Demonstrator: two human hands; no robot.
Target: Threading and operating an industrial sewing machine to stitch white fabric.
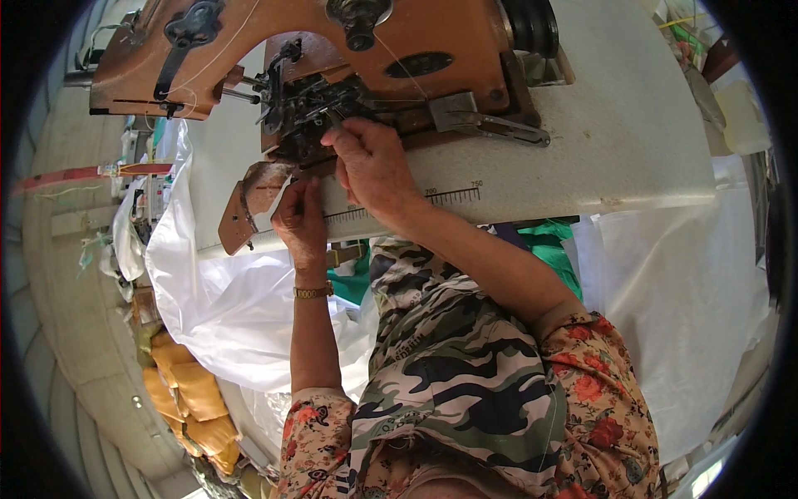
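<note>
As I look down through the head camera, the right grip (376, 162) sits with thumb and forefinger drawn together at the front of a dark mechanism (312, 112), a slim bright metal piece (334, 117) right at the fingertips; I cannot tell whether it is pinched or merely touched. The left grip (301, 214) looks nearly closed too, its fingertips beside a brown cover plate (233, 219); whether they have hold of anything is too small for me to make out. The two are near each other, the right one higher in my view.

The mechanism lies exposed at the base of a brown sewing machine (465, 37), and the cover plate juts out below it, to the left. On the other side I see a jointed metal bracket (453, 114), a thread (399, 63) slanting across the machine's body and, farther right, a black pulley (532, 27). A measuring scale (453, 197) runs along the near part of the pale bench (598, 154).

Farther out, I have a gold-toned watch (312, 292) on the left wrist, a camouflage apron (465, 374), white fabric (224, 308) hanging at the left, and yellow bags (195, 395) piled beyond it.
</note>
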